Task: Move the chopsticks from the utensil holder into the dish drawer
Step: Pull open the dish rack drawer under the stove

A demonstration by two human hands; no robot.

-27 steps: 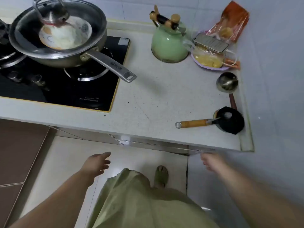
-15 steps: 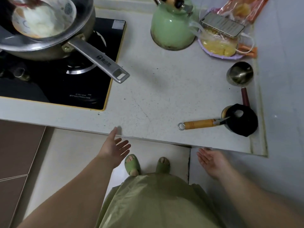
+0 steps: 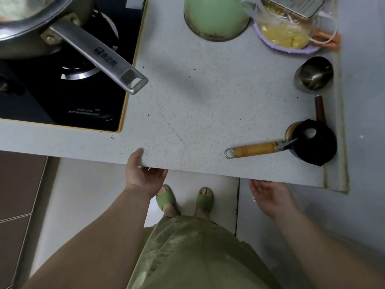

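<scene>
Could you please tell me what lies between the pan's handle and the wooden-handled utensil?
In the head view, the countertop between the pan's handle and the wooden-handled utensil is bare, save dark specks and a hairline crack.

The left hand point(image 3: 143, 176) is at the front edge of the speckled counter point(image 3: 198, 105), thumb on top and straight fingers reaching under the lip. The right hand point(image 3: 268, 192) is palm up just below the same edge farther right, fingertips hidden. On the counter are a black stove point(image 3: 62, 105) with a steel pan point(image 3: 100, 57), a green kettle point(image 3: 216, 17), a plate point(image 3: 291, 51) of bagged yellow food, a metal ladle point(image 3: 314, 74) and a small black pot point(image 3: 314, 142) with a wooden handle, and below stand feet in green slippers point(image 3: 166, 198).
</scene>
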